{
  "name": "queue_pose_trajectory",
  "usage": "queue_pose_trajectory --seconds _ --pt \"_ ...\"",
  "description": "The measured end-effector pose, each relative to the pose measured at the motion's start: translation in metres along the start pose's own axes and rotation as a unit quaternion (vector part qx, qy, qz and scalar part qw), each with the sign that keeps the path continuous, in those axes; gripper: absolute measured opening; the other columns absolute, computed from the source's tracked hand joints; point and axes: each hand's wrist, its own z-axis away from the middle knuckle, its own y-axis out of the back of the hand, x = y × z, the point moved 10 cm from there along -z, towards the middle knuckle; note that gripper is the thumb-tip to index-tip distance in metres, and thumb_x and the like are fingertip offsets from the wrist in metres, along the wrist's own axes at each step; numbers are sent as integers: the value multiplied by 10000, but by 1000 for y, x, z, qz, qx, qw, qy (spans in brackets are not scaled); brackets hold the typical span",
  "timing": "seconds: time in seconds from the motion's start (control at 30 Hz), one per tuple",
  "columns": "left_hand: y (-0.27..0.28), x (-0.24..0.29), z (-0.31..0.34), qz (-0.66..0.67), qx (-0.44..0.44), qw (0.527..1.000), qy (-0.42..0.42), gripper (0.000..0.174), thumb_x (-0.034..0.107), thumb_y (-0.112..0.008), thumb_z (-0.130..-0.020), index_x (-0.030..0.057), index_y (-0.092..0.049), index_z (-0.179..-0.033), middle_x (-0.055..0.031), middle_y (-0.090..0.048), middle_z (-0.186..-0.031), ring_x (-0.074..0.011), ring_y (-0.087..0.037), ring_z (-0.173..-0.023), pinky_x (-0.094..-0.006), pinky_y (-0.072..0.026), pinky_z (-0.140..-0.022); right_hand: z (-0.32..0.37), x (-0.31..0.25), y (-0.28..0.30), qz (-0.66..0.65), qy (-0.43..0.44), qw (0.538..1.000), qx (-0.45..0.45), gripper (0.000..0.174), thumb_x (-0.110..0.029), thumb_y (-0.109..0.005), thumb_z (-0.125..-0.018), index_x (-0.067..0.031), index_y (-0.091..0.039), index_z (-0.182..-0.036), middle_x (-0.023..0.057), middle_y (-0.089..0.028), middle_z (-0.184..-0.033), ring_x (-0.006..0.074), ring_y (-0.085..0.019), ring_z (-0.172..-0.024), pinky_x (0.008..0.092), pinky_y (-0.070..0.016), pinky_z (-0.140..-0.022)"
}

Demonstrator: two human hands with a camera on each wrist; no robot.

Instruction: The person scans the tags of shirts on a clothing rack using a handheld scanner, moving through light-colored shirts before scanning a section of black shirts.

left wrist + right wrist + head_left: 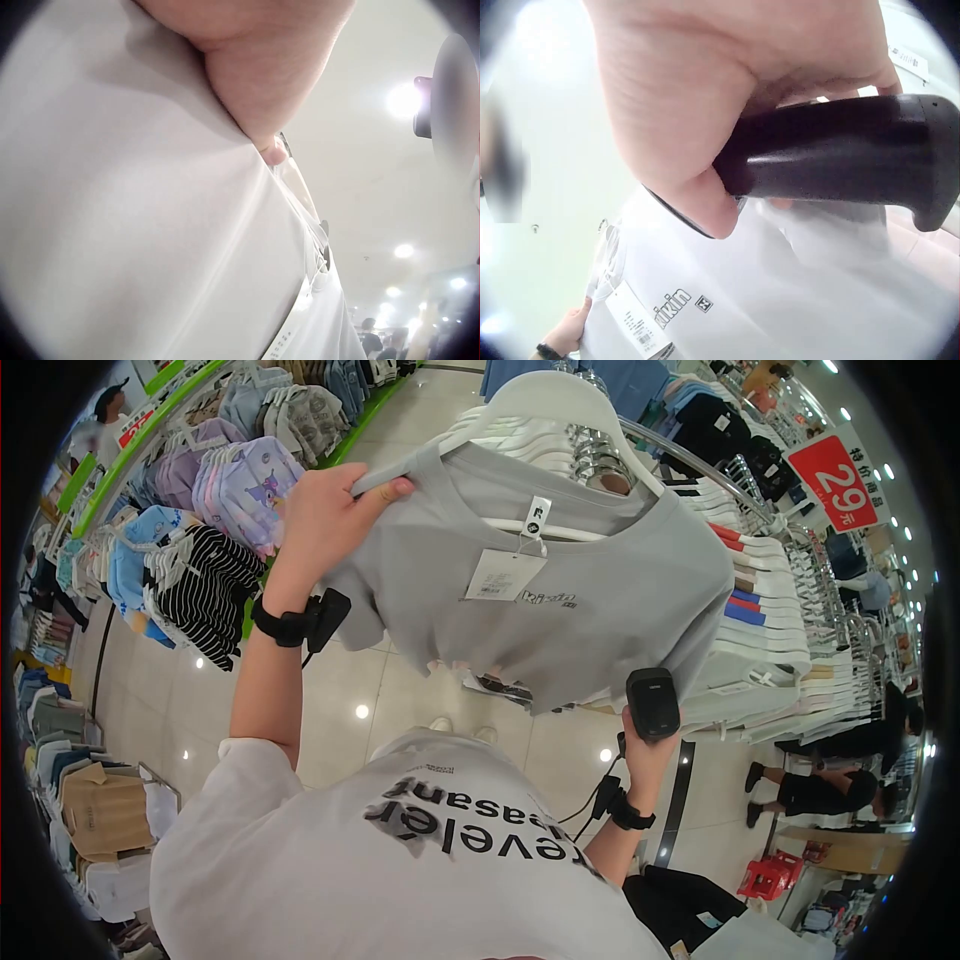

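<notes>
A light grey T-shirt (600, 600) on a white hanger (555, 398) faces me in the head view. My left hand (325, 520) pinches its shoulder near the collar, thumb in front. From the collar hang a white price tag (505, 574) and a smaller label (536, 517). My right hand (650, 750) grips a black handheld device (832, 150) with a thick handle and a flared end, in front of the shirt's lower right side. In the right wrist view the thumb and fingers wrap the handle; its other end is hidden by the hand.
A metal rail (700, 455) with white hangers and folded-over shirts (755, 610) runs along the right. A red price sign (838, 482) stands above it. Children's clothes (245, 490) hang on a green-edged rack at left. Another person (830, 790) is at the right.
</notes>
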Motion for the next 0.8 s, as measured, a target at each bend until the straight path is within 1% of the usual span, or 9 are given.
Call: queue_pose_trajectory --seconds 0.07,0.2,0.27,0.3,0.37,0.5,0.57,0.63,0.8 --pt "-1 0 -1 5 3 1000 -2 468 427 -796 -915 -18 -695 -810 -94 -508 -546 -155 -422 -505 -329 -383 -503 10 -49 12 -5 54 990 129 317 -27 -823 -817 12 -710 -1110 90 -734 -1015 209 -671 -918 346 -523 -876" --pt "-4 -2 -2 6 8 1000 4 473 433 -795 -914 -18 -694 -811 -108 -519 -551 -165 -428 -502 -335 -383 -500 20 -72 12 30 94 981 169 314 -36 -822 -817 20 -714 -1107 108 -743 -1041 227 -687 -934 361 -528 -885" --pt "-3 -2 -2 5 10 1000 5 476 436 -795 -913 -17 -693 -810 -111 -523 -552 -173 -429 -500 -337 -383 -500 20 -74 -20 28 34 999 11 316 -48 -834 -808 23 -719 -1095 129 -750 -1068 234 -703 -961 372 -531 -898" --pt "-3 0 -1 4 12 1000 1 478 437 -796 -911 -16 -687 -800 -111 -522 -552 -181 -430 -498 -339 -383 -500 23 -81 -31 11 24 1000 -5 312 -58 -841 -800 20 -724 -1078 131 -762 -1040 233 -719 -932 373 -546 -869" --pt "-3 0 -2 5 15 1000 -2 481 437 -797 -909 -15 -680 -790 -111 -521 -551 -188 -430 -497 -342 -383 -501 26 -83 -60 -28 19 996 -84 303 -62 -838 -800 8 -733 -1075 124 -770 -982 229 -729 -874 358 -557 -826" --pt "-2 2 0 1 18 1000 0 497 441 -800 -902 -10 -656 -752 -114 -502 -546 -198 -426 -491 -355 -373 -495 29 -106 -109 -78 68 981 -163 266 -66 -841 -795 1 -737 -1031 92 -780 -918 187 -736 -802 319 -564 -748" --pt "0 4 1 17 24 1000 1 501 442 -801 -900 -9 -650 -743 -115 -497 -544 -197 -423 -489 -358 -369 -493 33 -99 -122 -76 69 977 -186 303 -50 -840 -772 9 -713 -1040 105 -768 -921 175 -716 -804 316 -560 -761" --pt "-2 -3 2 33 24 999 24 653 610 -798 -831 7 -600 -677 -124 -460 -534 -266 -392 -500 -379 -351 -488 32 -97 -125 -75 77 977 -184 295 -51 -838 -773 7 -712 -1033 103 -767 -914 174 -715 -798 315 -559 -759" --pt "-1 -4 4 32 30 999 17 647 604 -804 -829 10 -600 -674 -118 -457 -531 -256 -377 -499 -373 -346 -486 26 -104 -122 -83 64 980 -170 262 -52 -848 -793 7 -740 -1023 103 -784 -921 176 -741 -807 312 -568 -739"
